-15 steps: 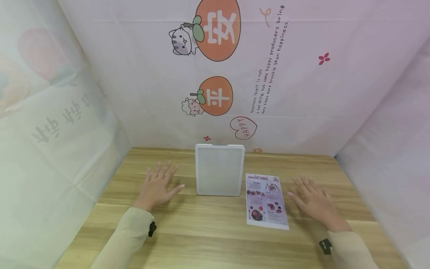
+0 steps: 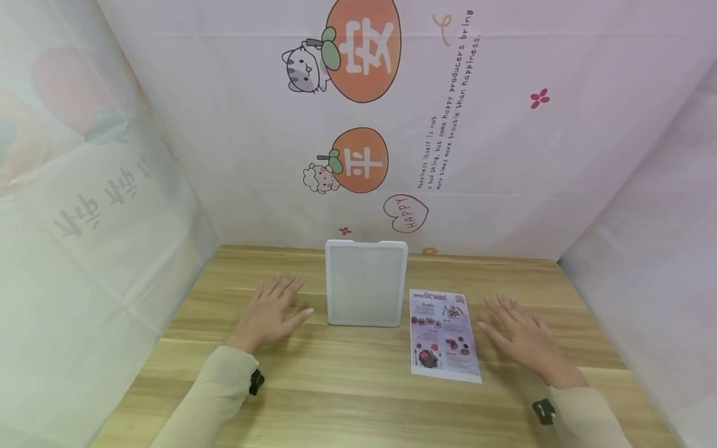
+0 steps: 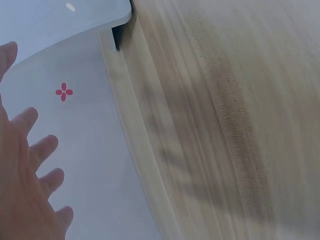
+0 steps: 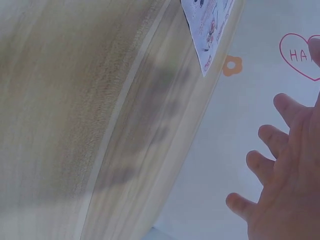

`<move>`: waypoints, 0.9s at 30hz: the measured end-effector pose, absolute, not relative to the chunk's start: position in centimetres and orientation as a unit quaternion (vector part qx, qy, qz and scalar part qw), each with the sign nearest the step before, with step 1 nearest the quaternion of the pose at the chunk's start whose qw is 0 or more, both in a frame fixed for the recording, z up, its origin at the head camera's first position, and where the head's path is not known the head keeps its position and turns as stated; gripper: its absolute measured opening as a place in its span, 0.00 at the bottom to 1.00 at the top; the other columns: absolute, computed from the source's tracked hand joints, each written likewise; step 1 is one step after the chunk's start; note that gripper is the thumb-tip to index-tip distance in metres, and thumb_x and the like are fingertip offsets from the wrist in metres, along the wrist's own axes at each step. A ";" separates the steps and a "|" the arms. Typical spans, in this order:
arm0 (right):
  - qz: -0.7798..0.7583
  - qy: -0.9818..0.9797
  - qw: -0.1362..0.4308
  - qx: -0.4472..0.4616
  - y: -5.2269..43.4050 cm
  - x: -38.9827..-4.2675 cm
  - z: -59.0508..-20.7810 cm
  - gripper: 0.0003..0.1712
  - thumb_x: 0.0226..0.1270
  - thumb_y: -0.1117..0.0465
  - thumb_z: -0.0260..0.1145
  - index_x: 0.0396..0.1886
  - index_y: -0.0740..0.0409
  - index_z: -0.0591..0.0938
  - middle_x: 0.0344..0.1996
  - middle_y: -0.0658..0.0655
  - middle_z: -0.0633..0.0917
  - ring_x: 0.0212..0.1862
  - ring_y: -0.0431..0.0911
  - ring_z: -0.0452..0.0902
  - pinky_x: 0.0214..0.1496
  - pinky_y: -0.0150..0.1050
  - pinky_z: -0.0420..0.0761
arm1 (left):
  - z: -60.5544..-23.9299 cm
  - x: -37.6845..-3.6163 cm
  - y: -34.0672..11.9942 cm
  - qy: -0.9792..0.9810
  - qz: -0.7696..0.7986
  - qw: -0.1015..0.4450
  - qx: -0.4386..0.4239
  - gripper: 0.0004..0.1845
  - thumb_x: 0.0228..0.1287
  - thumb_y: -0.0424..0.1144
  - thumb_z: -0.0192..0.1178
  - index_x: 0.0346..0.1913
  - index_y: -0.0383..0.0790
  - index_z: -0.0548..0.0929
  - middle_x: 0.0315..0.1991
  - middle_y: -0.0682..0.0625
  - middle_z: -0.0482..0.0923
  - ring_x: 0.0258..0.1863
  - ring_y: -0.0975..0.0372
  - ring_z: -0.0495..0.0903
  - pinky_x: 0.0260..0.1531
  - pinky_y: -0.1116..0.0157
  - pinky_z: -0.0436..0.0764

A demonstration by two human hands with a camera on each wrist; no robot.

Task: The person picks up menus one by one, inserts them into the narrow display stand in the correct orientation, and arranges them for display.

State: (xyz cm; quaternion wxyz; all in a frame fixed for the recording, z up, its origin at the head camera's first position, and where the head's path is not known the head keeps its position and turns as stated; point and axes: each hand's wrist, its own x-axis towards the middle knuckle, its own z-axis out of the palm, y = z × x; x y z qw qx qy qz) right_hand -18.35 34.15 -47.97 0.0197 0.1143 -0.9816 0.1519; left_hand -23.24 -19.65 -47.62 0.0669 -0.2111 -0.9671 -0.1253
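A white rectangular tray lies flat at the middle back of the wooden table. Right of it lies a printed menu sheet with red food pictures; its corner shows in the right wrist view. My left hand is over the wood just left of the tray, fingers spread and straight, holding nothing. My right hand is spread flat just right of the sheet, also empty. The left hand and the right hand each show straight fingers in their wrist views.
Cloth walls with cartoon prints enclose the table on the left, back and right. Bare wood runs along the front of the table.
My left hand has slid a little to the right, nearer the tray. The right hand has edged slightly toward the sheet. Tray and sheet have not moved.
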 end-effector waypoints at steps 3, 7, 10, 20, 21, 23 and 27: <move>0.157 -0.980 0.023 0.116 34.0 -18.4 -47.9 0.42 0.77 0.35 0.49 0.81 0.49 0.54 0.78 0.67 0.51 0.75 0.71 0.45 0.66 0.77 0.42 | -47.3 -23.1 -19.5 -0.962 -0.139 0.074 -0.225 0.41 0.71 0.70 0.45 0.79 0.51 0.58 0.77 0.45 0.56 0.76 0.44 0.50 0.72 0.39 0.46; 0.183 -0.976 0.020 0.119 33.7 -18.4 -47.8 0.41 0.78 0.37 0.50 0.80 0.52 0.57 0.77 0.68 0.52 0.74 0.71 0.46 0.64 0.79 0.44 | -46.9 -23.0 -19.3 -0.950 -0.164 0.085 -0.253 0.39 0.71 0.65 0.51 0.77 0.50 0.62 0.75 0.47 0.61 0.73 0.45 0.59 0.69 0.38 0.56; 0.207 -0.971 0.015 0.119 33.5 -18.4 -47.6 0.40 0.78 0.38 0.51 0.79 0.53 0.59 0.77 0.69 0.54 0.74 0.71 0.47 0.63 0.79 0.44 | -46.7 -23.0 -19.2 -0.941 -0.185 0.085 -0.270 0.37 0.71 0.61 0.56 0.76 0.49 0.64 0.74 0.47 0.64 0.71 0.47 0.63 0.67 0.40 0.61; 0.263 -0.957 -0.005 0.125 32.9 -18.2 -47.5 0.37 0.77 0.44 0.56 0.74 0.64 0.65 0.72 0.73 0.61 0.70 0.74 0.56 0.63 0.76 0.56 | -46.4 -22.5 -18.3 -0.932 -0.241 0.017 -0.270 0.34 0.72 0.56 0.58 0.76 0.51 0.65 0.68 0.44 0.71 0.63 0.49 0.74 0.58 0.44 0.75; 0.272 -0.954 -0.006 0.125 32.9 -18.2 -47.5 0.37 0.77 0.45 0.56 0.74 0.65 0.65 0.71 0.74 0.63 0.69 0.74 0.57 0.62 0.76 0.57 | -46.4 -22.6 -18.2 -0.931 -0.246 0.011 -0.270 0.33 0.72 0.56 0.58 0.75 0.51 0.66 0.67 0.45 0.72 0.61 0.50 0.75 0.56 0.45 0.76; 0.286 -0.950 -0.005 0.126 32.7 -18.2 -47.6 0.36 0.77 0.46 0.57 0.73 0.67 0.66 0.69 0.75 0.66 0.67 0.74 0.61 0.61 0.76 0.61 | -46.5 -22.6 -17.9 -0.930 -0.252 0.002 -0.268 0.33 0.72 0.57 0.57 0.74 0.49 0.67 0.66 0.47 0.72 0.58 0.53 0.77 0.54 0.49 0.78; 0.308 -0.943 -0.010 0.127 32.7 -18.2 -47.9 0.34 0.78 0.48 0.57 0.71 0.68 0.67 0.67 0.76 0.68 0.65 0.75 0.65 0.58 0.75 0.65 | -46.7 -22.8 -17.5 -0.927 -0.264 -0.008 -0.267 0.32 0.72 0.56 0.58 0.73 0.47 0.69 0.66 0.47 0.74 0.57 0.56 0.78 0.52 0.52 0.80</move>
